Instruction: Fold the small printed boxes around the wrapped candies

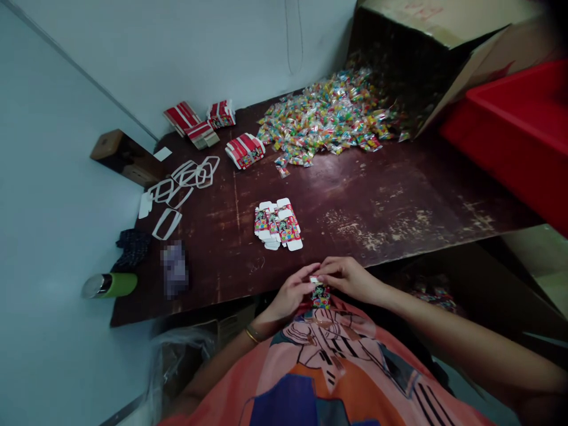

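Near the desk [377, 195] edge, a small paper box [320, 294] is pinched by the left hand [290, 293] and the right hand [350, 277]. It is judged light, thin and easily crushed; it is best held gently by its edges.

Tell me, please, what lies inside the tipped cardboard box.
Colourful wrapped packets spill from the cardboard box onto the table; its depths are dark, so the rest is hidden.

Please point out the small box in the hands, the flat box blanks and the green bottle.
small box [320, 294]: head view, its printed front.
flat box blanks [278, 226]: head view, middle of the stack.
green bottle [116, 284]: head view, its green body.
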`<state>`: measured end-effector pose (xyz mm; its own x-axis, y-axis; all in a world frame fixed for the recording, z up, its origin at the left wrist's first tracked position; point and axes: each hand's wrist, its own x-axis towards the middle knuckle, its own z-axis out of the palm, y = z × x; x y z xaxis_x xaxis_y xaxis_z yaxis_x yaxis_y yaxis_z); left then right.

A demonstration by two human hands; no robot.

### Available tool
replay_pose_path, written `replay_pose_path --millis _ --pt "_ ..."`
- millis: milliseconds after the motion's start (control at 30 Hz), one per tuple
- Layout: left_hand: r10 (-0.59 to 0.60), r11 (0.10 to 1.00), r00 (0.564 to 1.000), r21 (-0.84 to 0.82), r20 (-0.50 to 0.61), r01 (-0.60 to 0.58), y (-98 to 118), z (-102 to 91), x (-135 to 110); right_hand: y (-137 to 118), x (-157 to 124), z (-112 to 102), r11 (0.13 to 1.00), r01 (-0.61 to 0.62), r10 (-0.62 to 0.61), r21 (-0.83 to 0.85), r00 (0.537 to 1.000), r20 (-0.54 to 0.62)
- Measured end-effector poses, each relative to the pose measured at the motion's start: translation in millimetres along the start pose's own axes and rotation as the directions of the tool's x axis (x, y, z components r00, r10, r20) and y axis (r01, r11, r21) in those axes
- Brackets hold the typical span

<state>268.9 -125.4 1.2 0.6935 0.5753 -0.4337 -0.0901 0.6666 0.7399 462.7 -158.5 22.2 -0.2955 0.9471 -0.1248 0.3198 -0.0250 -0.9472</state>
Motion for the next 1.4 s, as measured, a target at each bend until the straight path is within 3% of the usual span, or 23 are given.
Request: replay_pose_path --millis 100,167,300,400,467,533,567,600,633,667,733,800,900,1000,1100,1233,1333,1367,1400 --pt "0.067 0.964 0.998 0.256 -0.003 -0.064 4.8 -5.7 -5.5 -2.7 -8.0 -1.6 0.977 0.148 -0.138 -0.153 0.988 0.072" --pt "0.099 0.935 0.995 0.342 0.019 -0.1 6.0 -6.7 -7.1 -3.9 -12.3 -3.3 0.939 0.218 -0.184 -0.267 0.972 0.147" --pt "0.144 0.852 0.989 0.505 0.028 -0.138 10.2 -2.6 -6.0 -15.1 -7.4 -5.9 0.802 0.387 -0.276 -0.454 0.915 0.293" --pt "0.153 0.791 0.988 0.597 0.025 -0.137 23.1 -0.1 -2.6 -24.3 12.0 -12.9 0.732 0.54 -0.387 -0.416 0.831 0.4" --pt "0.143 0.771 0.989 0.623 0.03 -0.13 37.4 -2.7 -0.5 -18.4 34.3 -31.7 0.741 0.567 -0.429 -0.361 0.812 0.395" --pt "0.14 0.807 0.988 0.586 -0.063 -0.077 55.0 -9.7 0.3 0.8 62.9 -69.6 0.767 0.466 -0.409 -0.44 0.885 0.223" --pt "0.147 0.848 0.981 0.526 -0.125 -0.06 64.4 -14.7 0.4 14.4 78.1 -95.4 0.776 0.353 -0.379 -0.523 0.923 0.062" --pt "0.16 0.899 0.968 0.434 -0.193 -0.062 73.5 -20.4 0.8 29.6 93.0 -124.3 0.771 0.207 -0.351 -0.602 0.927 -0.132" --pt "0.161 0.945 0.955 0.318 -0.251 -0.076 82.0 -26.5 1.9 45.2 107.0 -154.3 0.765 0.027 -0.321 -0.644 0.882 -0.344" --pt "0.141 0.978 0.946 0.19 -0.293 -0.086 89.2 -32.4 4.3 60.2 119.9 -183.4 0.76 -0.072 -0.308 -0.646 0.836 -0.455" --pt "0.055 0.997 0.948 -0.041 -0.313 -0.071 98.5 -41.7 15.1 84.7 143.0 -232.8 0.743 -0.183 -0.302 -0.643 0.766 -0.568" --pt "-0.034 0.98 0.96 -0.199 -0.278 -0.023 100.1 -44.3 35.3 98.9 165.7 -265.8 0.722 -0.227 -0.304 -0.654 0.745 -0.593" --pt "-0.067 0.95 0.969 -0.313 -0.236 -0.011 94.8 -34.4 76.8 102.9 205.7 -295.5 0.685 -0.276 -0.287 -0.674 0.749 -0.598" --pt "-0.031 0.954 0.986 -0.299 -0.163 -0.019 99.7 -21.7 114.4 96.6 249.8 -330.3 0.668 -0.364 -0.227 -0.649 0.731 -0.643" --pt "0.063 0.967 0.978 -0.229 -0.197 -0.108 131.4 -26.3 146.8 91.3 285.6 -379.7 0.663 -0.475 -0.13 -0.579 0.688 -0.714" --pt "0.292 0.954 0.909 0.021 -0.297 -0.299 204.3 -56.5 216.6 100.0 314.0 -431.4 0.65 -0.577 0.015 -0.495 0.66 -0.751" --pt "0.552 0.829 0.748 0.335 -0.368 -0.447 252.0 -72.5 291.6 116.9 326.2 -438.3 0.64 -0.602 0.099 -0.478 0.681 -0.726" --pt "0.582 0.808 0.724 0.37 -0.371 -0.459 262.2 -73.8 316.5 122.2 329.0 -435.3 0.638 -0.597 0.112 -0.486 0.696 -0.709" --pt "0.581 0.806 0.735 0.373 -0.351 -0.459 269.1 -72.9 339.6 126.3 331.0 -430.6 0.638 -0.584 0.116 -0.502 0.717 -0.688"
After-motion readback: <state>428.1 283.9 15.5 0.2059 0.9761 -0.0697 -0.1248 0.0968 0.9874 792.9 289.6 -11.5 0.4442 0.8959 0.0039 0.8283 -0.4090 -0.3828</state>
